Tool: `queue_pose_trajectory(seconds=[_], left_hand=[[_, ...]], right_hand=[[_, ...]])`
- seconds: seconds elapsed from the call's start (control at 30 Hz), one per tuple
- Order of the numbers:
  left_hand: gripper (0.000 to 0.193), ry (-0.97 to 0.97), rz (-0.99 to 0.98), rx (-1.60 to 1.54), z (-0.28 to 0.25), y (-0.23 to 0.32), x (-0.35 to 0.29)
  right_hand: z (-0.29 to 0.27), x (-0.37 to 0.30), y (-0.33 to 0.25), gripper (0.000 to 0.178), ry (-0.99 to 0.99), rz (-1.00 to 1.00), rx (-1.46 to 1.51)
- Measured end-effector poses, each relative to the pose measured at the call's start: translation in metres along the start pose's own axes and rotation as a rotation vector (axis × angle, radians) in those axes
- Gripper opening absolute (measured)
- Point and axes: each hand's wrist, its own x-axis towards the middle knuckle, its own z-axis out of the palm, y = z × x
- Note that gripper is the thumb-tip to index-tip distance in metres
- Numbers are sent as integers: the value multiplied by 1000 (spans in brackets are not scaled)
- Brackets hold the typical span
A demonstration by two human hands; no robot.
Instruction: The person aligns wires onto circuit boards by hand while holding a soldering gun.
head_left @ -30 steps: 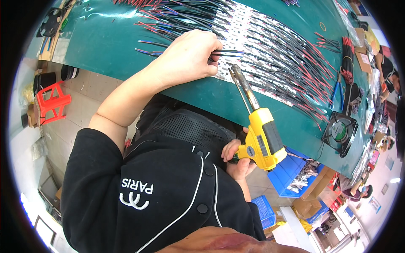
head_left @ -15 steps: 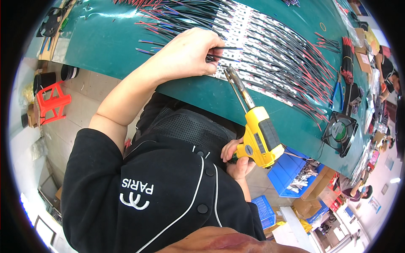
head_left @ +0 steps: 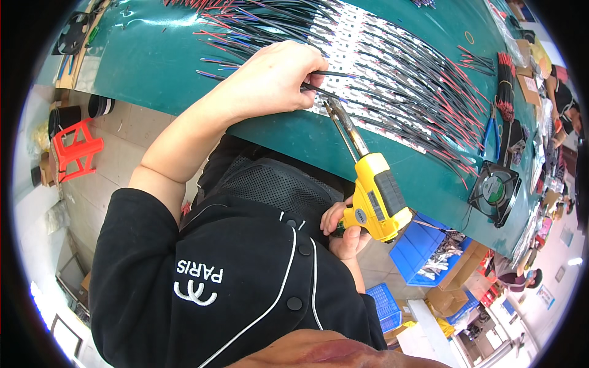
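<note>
My left hand (head_left: 276,78) is closed over the table, pinching a thin black wire (head_left: 334,74) between thumb and fingers. That wire's far end lies over a sheet of white circuit boards (head_left: 343,43) that carries rows of black wires with red and blue ends. Lower down, my right hand (head_left: 345,236) is wrapped round the grip of a yellow soldering gun (head_left: 375,196). The gun's metal tip (head_left: 331,107) points up toward the boards' near edge, just right of my left fingertips. Whether the tip touches a wire or board cannot be made out.
A small black fan (head_left: 494,193) stands at the green table's (head_left: 147,67) right edge, near blue-handled pliers (head_left: 491,132) and a bundle of red and black wires (head_left: 506,86). Below are a blue bin (head_left: 417,251) and a red stool (head_left: 78,147). Other people are at far right.
The soldering gun has shifted very slightly left and its tip a little down. The wire at my left fingertips has moved slightly down; both hands keep their grips.
</note>
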Motion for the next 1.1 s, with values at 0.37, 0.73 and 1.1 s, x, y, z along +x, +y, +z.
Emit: queue_pose_trajectory(seconds=[0.37,0.73,1.1], left_hand=[[21,-19,-11,1,-1,1,0],[6,64,84,-60,-18,-10,-7],[14,138,-54,-84,-21,17,-30]], right_hand=[[1,4,-7,79,-2,-63,-36],[-3,10,-12,82,0,-100,-16],[-5,9,-10,82,20,-89,-5]])
